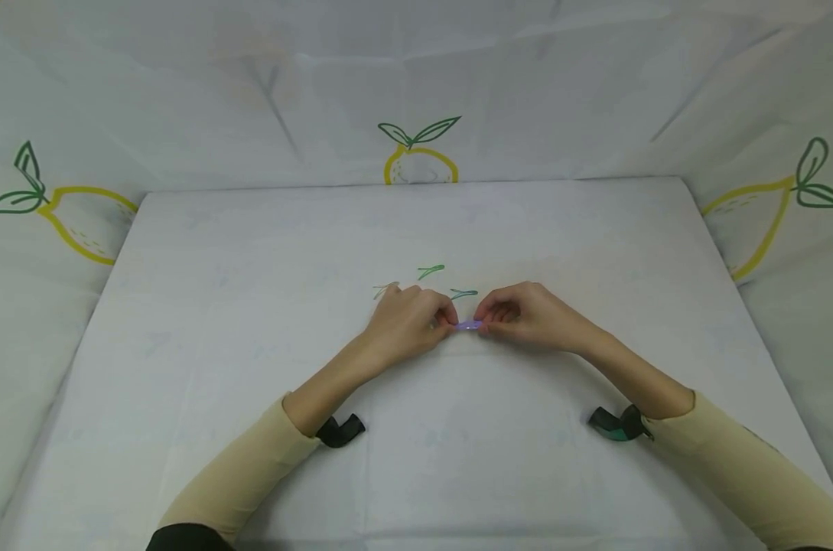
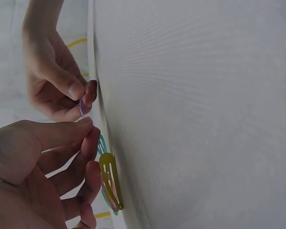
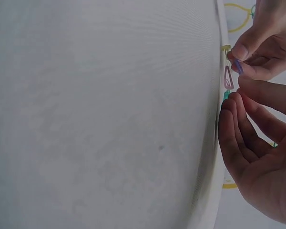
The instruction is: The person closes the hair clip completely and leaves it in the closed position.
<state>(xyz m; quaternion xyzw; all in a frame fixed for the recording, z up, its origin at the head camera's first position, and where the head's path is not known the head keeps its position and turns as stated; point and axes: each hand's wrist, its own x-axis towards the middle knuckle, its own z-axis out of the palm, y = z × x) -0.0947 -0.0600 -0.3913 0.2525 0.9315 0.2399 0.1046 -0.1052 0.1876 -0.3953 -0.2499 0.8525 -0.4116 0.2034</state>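
A purple snap hair clip (image 1: 467, 325) spans the small gap between the two hands, just above the white table. My left hand (image 1: 409, 321) pinches one end of it between thumb and index finger. At the other end, the thumb and fingertips of my right hand (image 1: 533, 315) pinch it. Behind the hands lie a green hair clip (image 1: 431, 271) and a teal hair clip (image 1: 463, 294), their arms spread apart. A yellow hair clip (image 2: 108, 174) is partly covered by the left hand in the head view. A pink hair clip (image 3: 228, 78) shows in both wrist views.
White cloth covers the table (image 1: 457, 444) and hangs as walls on three sides, with lemon drawings (image 1: 421, 164) on it. Black curved pieces (image 1: 342, 431) stick out beneath both wrists by the sleeve cuffs.
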